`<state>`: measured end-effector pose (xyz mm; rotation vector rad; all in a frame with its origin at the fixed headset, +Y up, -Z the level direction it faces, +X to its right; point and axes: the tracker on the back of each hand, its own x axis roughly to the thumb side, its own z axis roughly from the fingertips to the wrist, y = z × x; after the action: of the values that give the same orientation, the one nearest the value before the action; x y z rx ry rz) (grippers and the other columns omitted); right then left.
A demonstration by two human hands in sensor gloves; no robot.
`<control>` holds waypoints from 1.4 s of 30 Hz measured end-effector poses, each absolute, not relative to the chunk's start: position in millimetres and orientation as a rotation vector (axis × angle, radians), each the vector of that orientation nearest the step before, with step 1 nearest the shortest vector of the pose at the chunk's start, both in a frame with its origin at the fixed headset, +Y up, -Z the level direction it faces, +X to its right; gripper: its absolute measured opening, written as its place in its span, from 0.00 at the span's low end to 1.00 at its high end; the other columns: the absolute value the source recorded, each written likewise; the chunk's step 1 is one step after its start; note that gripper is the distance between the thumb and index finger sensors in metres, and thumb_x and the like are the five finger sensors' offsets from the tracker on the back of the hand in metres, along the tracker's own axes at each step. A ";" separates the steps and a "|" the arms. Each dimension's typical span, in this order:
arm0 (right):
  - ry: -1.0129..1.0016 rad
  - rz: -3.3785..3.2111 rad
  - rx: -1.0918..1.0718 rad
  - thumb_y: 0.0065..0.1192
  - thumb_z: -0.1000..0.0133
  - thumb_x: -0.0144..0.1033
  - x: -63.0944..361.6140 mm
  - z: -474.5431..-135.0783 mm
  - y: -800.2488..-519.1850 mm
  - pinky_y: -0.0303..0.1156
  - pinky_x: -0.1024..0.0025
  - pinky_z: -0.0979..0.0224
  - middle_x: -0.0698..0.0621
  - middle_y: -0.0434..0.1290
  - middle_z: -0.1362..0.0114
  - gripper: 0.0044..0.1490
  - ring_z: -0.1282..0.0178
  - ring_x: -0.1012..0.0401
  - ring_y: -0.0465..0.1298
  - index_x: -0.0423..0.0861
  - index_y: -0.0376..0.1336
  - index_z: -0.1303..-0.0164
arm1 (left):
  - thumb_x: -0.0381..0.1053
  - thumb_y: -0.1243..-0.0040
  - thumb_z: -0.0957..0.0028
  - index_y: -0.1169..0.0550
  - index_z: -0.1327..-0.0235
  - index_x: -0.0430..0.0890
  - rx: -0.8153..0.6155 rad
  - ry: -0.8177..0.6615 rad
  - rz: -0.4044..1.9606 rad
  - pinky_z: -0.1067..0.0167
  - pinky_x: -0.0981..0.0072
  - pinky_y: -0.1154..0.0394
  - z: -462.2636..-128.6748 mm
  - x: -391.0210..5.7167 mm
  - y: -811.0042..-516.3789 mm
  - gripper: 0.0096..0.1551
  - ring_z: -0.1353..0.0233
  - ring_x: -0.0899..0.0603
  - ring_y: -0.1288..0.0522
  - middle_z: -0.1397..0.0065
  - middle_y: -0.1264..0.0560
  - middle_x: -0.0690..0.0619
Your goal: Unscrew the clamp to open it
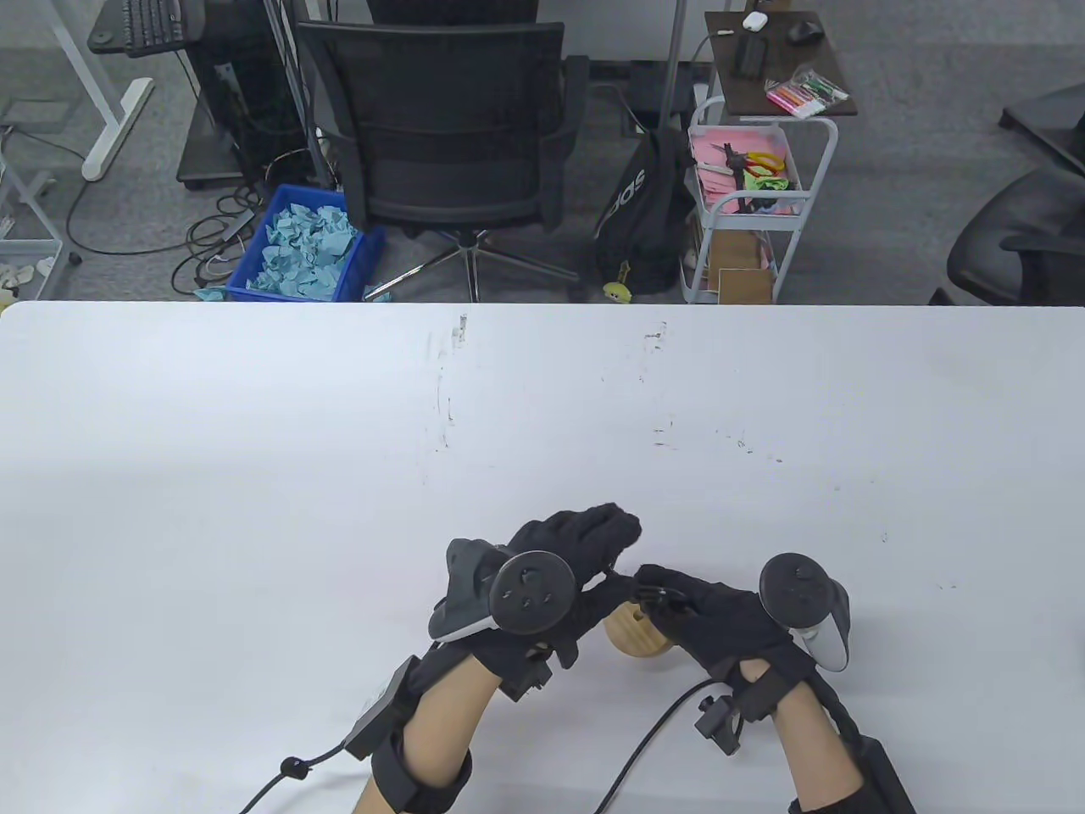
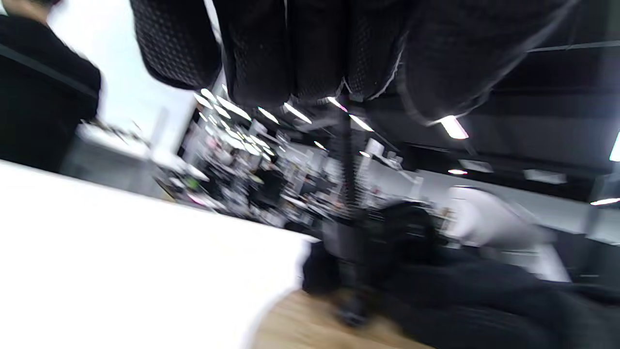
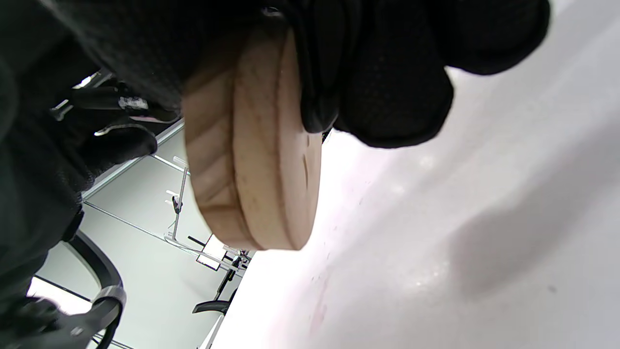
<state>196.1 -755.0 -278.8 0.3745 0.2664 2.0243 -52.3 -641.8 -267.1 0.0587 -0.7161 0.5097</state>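
My right hand (image 1: 720,623) grips the clamp's wooden handle (image 1: 634,632) low over the table (image 1: 254,466), near its front edge; my left hand (image 1: 559,577) closes over the clamp (image 2: 351,213) frame, mostly hidden. To unscrew cleanly, I judge I should hold the frame dead steady and turn only the handle, regripping in short twists.

My bench (image 1: 254,441) is a wide white top, marked with small dark scuffs toward its far half. I cannot tell whether the wooden clamp handle (image 1: 634,632) near its front edge touches it.
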 end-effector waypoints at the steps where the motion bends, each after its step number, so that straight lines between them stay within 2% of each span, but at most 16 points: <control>1: 0.261 2.028 0.380 0.66 0.50 0.51 195.8 -278.3 -754.6 0.70 0.48 0.42 0.42 0.71 0.38 0.31 0.52 0.60 0.81 0.64 0.67 0.35 | 0.57 0.31 0.49 0.28 0.28 0.61 0.026 -0.733 0.538 0.25 0.42 0.31 -267.4 -50.4 -642.9 0.33 0.16 0.42 0.31 0.17 0.34 0.54; 6: 0.243 2.025 0.389 0.66 0.50 0.52 196.5 -278.7 -753.6 0.71 0.48 0.42 0.42 0.71 0.38 0.30 0.52 0.61 0.81 0.64 0.67 0.35 | 0.54 0.33 0.48 0.24 0.33 0.62 0.040 -0.687 0.391 0.23 0.42 0.32 -268.0 -47.3 -645.9 0.27 0.16 0.42 0.32 0.19 0.30 0.56; 11: 0.232 2.016 0.383 0.66 0.50 0.52 199.9 -279.4 -753.1 0.71 0.49 0.43 0.43 0.71 0.38 0.31 0.52 0.61 0.81 0.65 0.67 0.35 | 0.61 0.36 0.48 0.24 0.32 0.63 0.088 -0.637 0.381 0.26 0.46 0.29 -268.9 -51.5 -644.9 0.28 0.22 0.41 0.25 0.27 0.22 0.56; 14: 0.231 2.020 0.373 0.66 0.50 0.52 202.2 -280.0 -753.7 0.71 0.48 0.43 0.42 0.71 0.38 0.31 0.52 0.61 0.81 0.64 0.67 0.35 | 0.61 0.37 0.47 0.22 0.35 0.62 0.124 -0.603 0.366 0.35 0.54 0.22 -269.0 -53.8 -643.3 0.25 0.34 0.45 0.17 0.36 0.17 0.57; 17: 0.233 2.038 0.372 0.66 0.50 0.52 202.6 -279.6 -753.7 0.70 0.48 0.42 0.42 0.71 0.38 0.31 0.52 0.61 0.81 0.64 0.67 0.34 | 0.62 0.36 0.49 0.18 0.41 0.55 0.143 -0.592 0.385 0.50 0.63 0.17 -269.9 -53.8 -643.7 0.25 0.53 0.50 0.11 0.52 0.12 0.58; 19: 0.236 2.042 0.371 0.66 0.50 0.52 202.4 -279.9 -754.4 0.70 0.48 0.42 0.42 0.71 0.38 0.30 0.52 0.61 0.81 0.64 0.67 0.35 | 0.62 0.36 0.49 0.17 0.43 0.54 0.149 -0.585 0.378 0.54 0.65 0.16 -270.1 -53.9 -643.7 0.25 0.58 0.52 0.11 0.56 0.11 0.59; 22: 0.238 2.042 0.370 0.66 0.50 0.52 202.3 -279.8 -754.3 0.70 0.48 0.42 0.42 0.71 0.38 0.31 0.52 0.61 0.81 0.64 0.67 0.34 | 0.63 0.36 0.49 0.18 0.42 0.54 0.147 -0.584 0.378 0.53 0.65 0.16 -270.1 -54.7 -643.1 0.25 0.57 0.52 0.10 0.55 0.12 0.59; 26: 0.233 2.018 0.358 0.66 0.50 0.52 205.4 -280.6 -754.8 0.70 0.48 0.42 0.42 0.71 0.38 0.31 0.52 0.61 0.81 0.64 0.67 0.34 | 0.63 0.37 0.48 0.21 0.36 0.57 0.117 -0.596 0.440 0.45 0.61 0.18 -272.5 -61.2 -640.0 0.28 0.47 0.49 0.12 0.45 0.14 0.58; 31: 0.205 2.000 0.346 0.66 0.50 0.52 209.0 -280.3 -754.1 0.70 0.48 0.42 0.42 0.71 0.38 0.31 0.52 0.61 0.81 0.64 0.67 0.34 | 0.56 0.35 0.47 0.23 0.33 0.59 0.111 -0.556 0.420 0.41 0.57 0.19 -276.3 -70.4 -640.6 0.26 0.41 0.47 0.13 0.38 0.16 0.57; 33: 0.194 1.998 0.347 0.66 0.50 0.52 209.5 -280.5 -753.2 0.70 0.48 0.42 0.43 0.71 0.38 0.31 0.52 0.61 0.81 0.65 0.66 0.34 | 0.56 0.32 0.49 0.25 0.30 0.62 0.061 -0.578 0.364 0.39 0.56 0.20 -278.3 -69.8 -643.0 0.30 0.38 0.47 0.15 0.30 0.20 0.57; 35: 0.203 2.018 0.342 0.66 0.50 0.52 209.4 -281.0 -754.8 0.70 0.48 0.42 0.42 0.71 0.38 0.31 0.52 0.61 0.81 0.64 0.67 0.34 | 0.56 0.31 0.49 0.28 0.27 0.62 0.006 -0.616 0.407 0.38 0.56 0.20 -279.5 -69.1 -644.1 0.34 0.36 0.46 0.16 0.26 0.24 0.55; 37: 0.213 2.021 0.346 0.66 0.50 0.51 208.2 -281.1 -755.6 0.70 0.48 0.42 0.42 0.71 0.38 0.31 0.52 0.61 0.81 0.64 0.67 0.34 | 0.60 0.30 0.51 0.30 0.26 0.63 -0.006 -0.662 0.479 0.39 0.57 0.20 -278.6 -66.8 -643.6 0.37 0.37 0.46 0.16 0.25 0.25 0.54; 39: 0.210 2.031 0.354 0.66 0.50 0.52 206.8 -280.6 -754.8 0.71 0.49 0.42 0.43 0.71 0.38 0.31 0.52 0.62 0.81 0.65 0.66 0.34 | 0.62 0.31 0.51 0.29 0.26 0.62 0.002 -0.667 0.484 0.40 0.58 0.20 -276.4 -63.5 -642.4 0.37 0.38 0.47 0.15 0.26 0.24 0.54; 42: 0.223 2.047 0.372 0.66 0.50 0.52 203.0 -280.0 -755.1 0.71 0.49 0.42 0.43 0.71 0.38 0.31 0.52 0.62 0.81 0.65 0.66 0.34 | 0.66 0.34 0.52 0.22 0.34 0.60 0.077 -0.648 0.453 0.45 0.60 0.18 -273.4 -59.6 -642.9 0.31 0.44 0.48 0.13 0.34 0.19 0.55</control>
<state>203.0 -755.1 -280.0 0.3723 0.2226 2.0473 -59.6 -642.9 -273.4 0.0769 -0.6477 0.4527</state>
